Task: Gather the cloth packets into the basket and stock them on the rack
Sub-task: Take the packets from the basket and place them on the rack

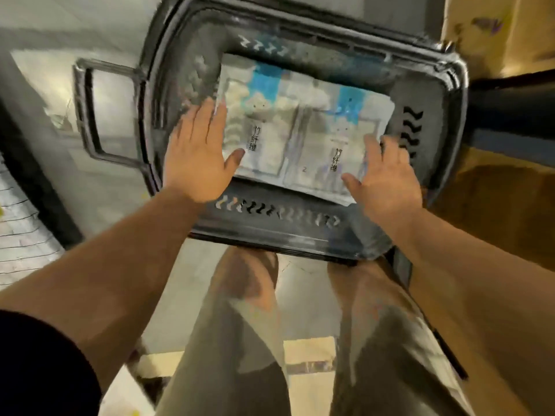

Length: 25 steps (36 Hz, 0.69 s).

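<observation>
left hand, right hand flank packets in basket beside cardboard box.

Two flat cloth packets, white with blue patches and printed characters, lie side by side inside the dark plastic basket.
</observation>
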{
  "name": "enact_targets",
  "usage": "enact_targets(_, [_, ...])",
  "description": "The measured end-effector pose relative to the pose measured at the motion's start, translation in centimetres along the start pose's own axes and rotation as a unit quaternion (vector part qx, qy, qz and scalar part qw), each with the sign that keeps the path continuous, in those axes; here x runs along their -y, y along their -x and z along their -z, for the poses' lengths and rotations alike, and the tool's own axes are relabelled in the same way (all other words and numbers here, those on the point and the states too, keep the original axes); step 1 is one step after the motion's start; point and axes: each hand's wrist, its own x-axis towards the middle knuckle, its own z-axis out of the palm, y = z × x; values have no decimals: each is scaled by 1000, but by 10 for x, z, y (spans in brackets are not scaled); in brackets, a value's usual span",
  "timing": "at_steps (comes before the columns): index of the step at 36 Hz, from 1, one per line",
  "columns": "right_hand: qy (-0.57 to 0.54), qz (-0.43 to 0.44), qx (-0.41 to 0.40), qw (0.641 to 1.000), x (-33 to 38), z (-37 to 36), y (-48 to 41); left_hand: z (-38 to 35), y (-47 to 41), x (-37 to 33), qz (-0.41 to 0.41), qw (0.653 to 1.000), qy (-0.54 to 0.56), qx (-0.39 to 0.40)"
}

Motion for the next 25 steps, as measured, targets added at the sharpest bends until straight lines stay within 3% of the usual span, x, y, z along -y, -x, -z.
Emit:
enact_targets(5, [-15,-51,0,999,-7,-56,-47,-70,-35,7,3,1000,-10,29])
enact_targets(9, [-92,-133,18,987,-7,-83,-71,-112,-61,13,75,995,-14,58])
enact_targets(11, [-161,-173,14,971,-7,-92,-78,-117,-69,11,130,989,36,54])
enact_targets(14, [-202,-226,-12,953,-3,-99,-86,-116,-75,6,203,970,129,31])
enact_targets(17, [-208,-250,-55,944,0,-104,-90,-110,-75,-3,242,958,156,-3])
enact_targets(22, [-340,-336,-105,872,-10,-99,-88,-105,-66,-4,275,932,216,-93])
enact_targets(25, [-401,-306,-110,856,-16,-94,-73,-92,-51,-6,289,909,287,-89])
